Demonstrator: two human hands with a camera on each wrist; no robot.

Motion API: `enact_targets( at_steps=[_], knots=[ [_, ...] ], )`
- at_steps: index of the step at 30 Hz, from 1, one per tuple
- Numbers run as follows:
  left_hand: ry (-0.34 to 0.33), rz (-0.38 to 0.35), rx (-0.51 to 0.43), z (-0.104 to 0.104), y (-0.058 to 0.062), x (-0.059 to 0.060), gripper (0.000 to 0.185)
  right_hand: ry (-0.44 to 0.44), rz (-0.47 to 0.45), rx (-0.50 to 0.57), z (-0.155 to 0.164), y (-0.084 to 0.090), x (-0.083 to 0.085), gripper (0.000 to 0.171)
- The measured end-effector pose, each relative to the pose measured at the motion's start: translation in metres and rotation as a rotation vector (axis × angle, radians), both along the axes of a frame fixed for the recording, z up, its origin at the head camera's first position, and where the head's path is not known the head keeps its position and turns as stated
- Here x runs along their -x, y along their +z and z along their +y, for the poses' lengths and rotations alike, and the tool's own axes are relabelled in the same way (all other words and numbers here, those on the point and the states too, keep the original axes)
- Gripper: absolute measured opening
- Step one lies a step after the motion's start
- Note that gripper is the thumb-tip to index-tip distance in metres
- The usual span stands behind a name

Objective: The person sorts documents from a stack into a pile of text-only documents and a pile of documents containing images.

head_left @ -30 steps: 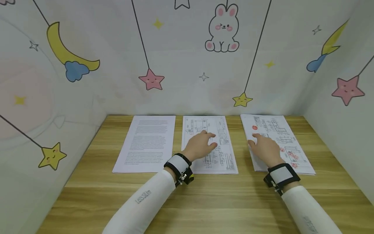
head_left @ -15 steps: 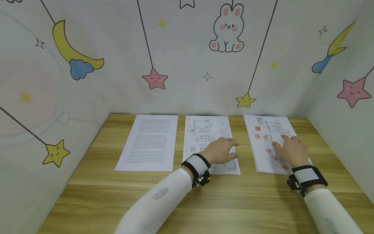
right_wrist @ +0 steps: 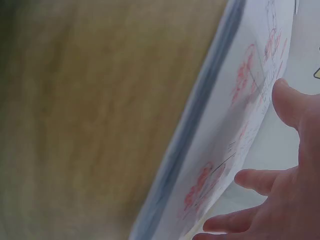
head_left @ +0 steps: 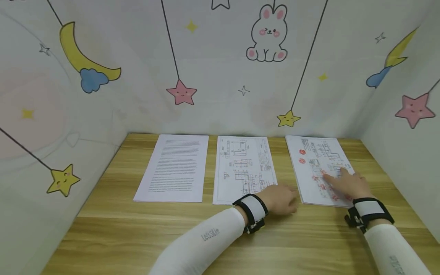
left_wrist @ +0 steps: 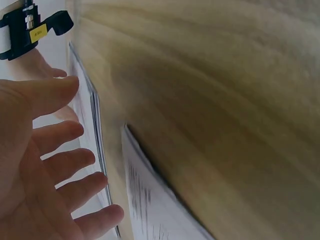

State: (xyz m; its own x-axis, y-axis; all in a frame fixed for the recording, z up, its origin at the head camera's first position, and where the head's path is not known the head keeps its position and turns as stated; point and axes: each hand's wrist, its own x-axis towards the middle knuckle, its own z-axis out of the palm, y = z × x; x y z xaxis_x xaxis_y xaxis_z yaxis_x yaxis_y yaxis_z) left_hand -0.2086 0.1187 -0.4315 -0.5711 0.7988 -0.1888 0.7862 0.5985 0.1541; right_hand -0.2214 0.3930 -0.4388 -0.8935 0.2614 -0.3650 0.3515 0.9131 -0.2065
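Note:
Three paper stacks lie side by side on the wooden table [head_left: 240, 236]: a text stack [head_left: 172, 168] on the left, a line-drawing stack [head_left: 242, 168] in the middle, and a drawing stack with red stamps [head_left: 316, 164] on the right. My left hand [head_left: 282, 199] hovers at the near right corner of the middle stack, by the gap between stacks. In the left wrist view its fingers [left_wrist: 65, 165] are spread and straight and hold nothing. My right hand [head_left: 347, 183] rests flat on the near part of the red-stamped stack [right_wrist: 250, 100], fingers [right_wrist: 287, 100] straight.
Decorated walls [head_left: 220, 76] close the table in at the back and on both sides. Bare wood lies between the stacks and the near edge. Both wrists carry black-and-white bands [head_left: 254, 212].
Both hands have slid toward me. The left hand left the middle of the line-drawing stack for its near right corner. The right hand moved down and right on the red-stamped stack.

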Motion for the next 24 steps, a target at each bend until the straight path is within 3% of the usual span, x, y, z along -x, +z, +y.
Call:
enact_targets(
  at_steps=[4, 8, 24],
  knots=[
    [-0.015, 0.023, 0.042, 0.009, -0.008, -0.007, 0.049, 0.032, -0.017, 0.033, 0.005, -0.003, -0.002, 0.113],
    [0.013, 0.011, 0.071, 0.015, -0.01, -0.01, 0.053, 0.052, -0.007, 0.052, 0.006, -0.003, -0.004, 0.111],
    [0.022, -0.076, 0.023, 0.025, -0.01, -0.007, 0.063, 0.048, -0.045, 0.004, 0.009, -0.007, -0.008, 0.112]
  ],
)
